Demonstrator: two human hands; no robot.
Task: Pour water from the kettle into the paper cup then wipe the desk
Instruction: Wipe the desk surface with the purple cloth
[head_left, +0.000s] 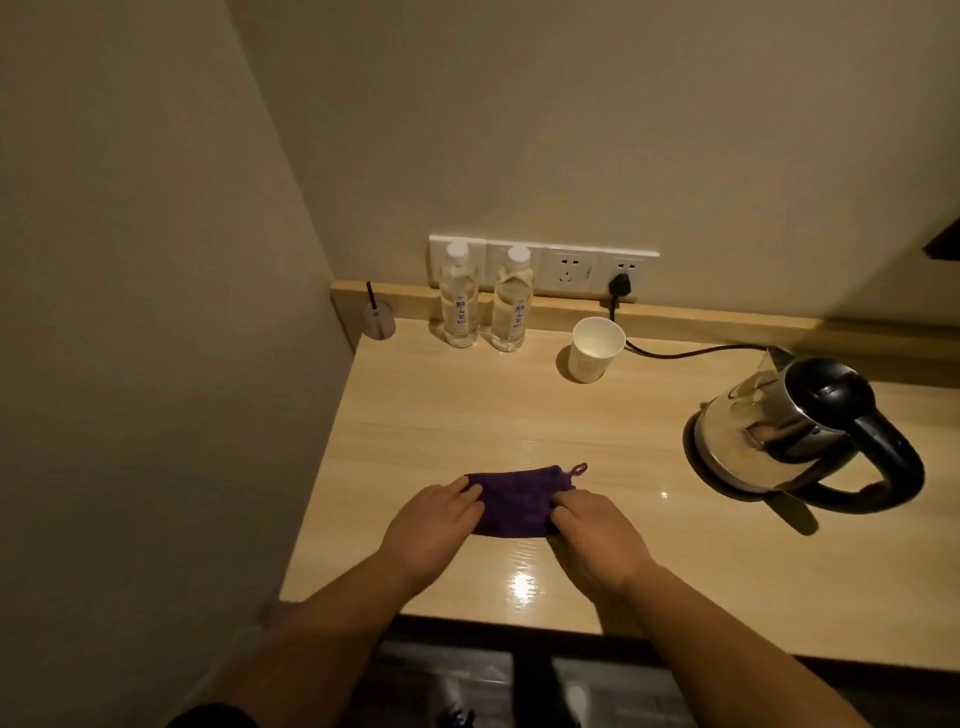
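- Judging by how things lie, the pouring half looks finished or at least set aside: the kettle (795, 423) sits upright on its base at the right of the counter (415, 405), nobody touching it, its cord running back to the wall socket (621, 283).
- The paper cup (595, 349) stands upright near the back edge, well apart from the kettle and from both hands. Whether it holds water cannot be told from this angle; its inside only shows pale.
- The wiping half seems to be at hand. A purple cloth (514, 499) lies flat on the counter near the front edge, with its small hanging loop at the far right corner.
- The left hand (431, 525) rests palm down on the left end of the cloth, fingers extended and fairly flat, pressing rather than gripping.
- The right hand (597, 535) rests on the right end, fingers curled so the tips pinch or bunch the cloth's edge; it looks like a light grip on the fabric, though the thumb is hidden.
- Both forearms reach forward from the bottom of the view, roughly parallel, wrists low over the counter.
- A bright glare patch lies on the counter just in front of the hands; whether that is wetness or only a light reflection I cannot tell.
- Two water bottles (460, 301) stand at the back by the wall, clear of the wiping area, as does a small clear cup with a straw (378, 319) in the back-left corner.
- What is left, by my reading: sweep the cloth across the counter.
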